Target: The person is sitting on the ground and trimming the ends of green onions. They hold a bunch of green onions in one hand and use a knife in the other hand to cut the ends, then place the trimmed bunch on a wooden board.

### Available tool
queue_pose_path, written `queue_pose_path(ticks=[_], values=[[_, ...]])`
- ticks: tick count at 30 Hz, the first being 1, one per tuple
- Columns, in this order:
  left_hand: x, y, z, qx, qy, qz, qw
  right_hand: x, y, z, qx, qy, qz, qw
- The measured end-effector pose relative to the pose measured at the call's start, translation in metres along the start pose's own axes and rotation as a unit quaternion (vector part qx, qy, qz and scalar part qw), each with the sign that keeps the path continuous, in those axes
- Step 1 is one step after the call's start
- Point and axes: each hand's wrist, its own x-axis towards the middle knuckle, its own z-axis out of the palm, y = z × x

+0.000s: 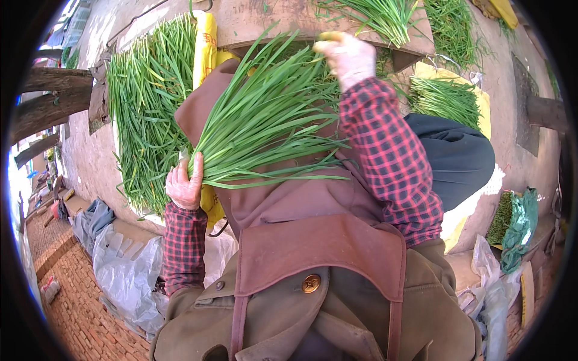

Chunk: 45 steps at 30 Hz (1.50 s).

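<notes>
Leaf bunch fans up and rightward from the left hand, which grips its gathered end. The right hand is by the tips, its hold unclear.

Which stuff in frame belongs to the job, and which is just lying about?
Likely in the job:
Bunch of long, thin green leaves, held by the left hand; right hand near the tips
Maroon-brown apron under the bunch
Large green leaf pile, left

Apparently lying about:
Crumpled translucent plastic sheeting, lower left
Teal-green plastic bag, right
</notes>
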Motion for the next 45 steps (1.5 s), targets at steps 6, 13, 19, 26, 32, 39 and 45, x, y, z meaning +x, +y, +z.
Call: queue_pose_path(ticks=[6,13,19,26,32,39,45], values=[[-0.017,0.000,0.007,-0.009,0.017,-0.022,1.000,0.008,-0.003,-0.070,-0.198,-0.067,0.113,0.971],[-0.019,-0.001,0.004,-0.017,-0.002,-0.021,1.000,-0.007,-0.029,-0.041,-0.139,-0.185,0.013,0.973],[-0.017,-0.001,0.001,-0.005,-0.001,-0.019,1.000,-0.028,-0.048,0.018,-0.201,-0.281,-0.028,0.938],[-0.024,-0.002,0.004,-0.016,0.001,-0.029,0.999,-0.033,-0.036,0.016,0.191,-0.243,0.140,0.941],[-0.039,-0.002,0.015,-0.028,-0.003,-0.066,0.997,-0.001,-0.009,-0.058,-0.269,-0.137,0.033,0.953],[-0.055,-0.002,0.025,-0.020,-0.008,-0.084,0.996,0.009,0.014,-0.047,-0.302,-0.184,-0.134,0.926],[-0.054,-0.004,0.026,-0.020,-0.007,-0.083,0.996,0.004,0.028,0.003,-0.251,-0.268,-0.167,0.915]])
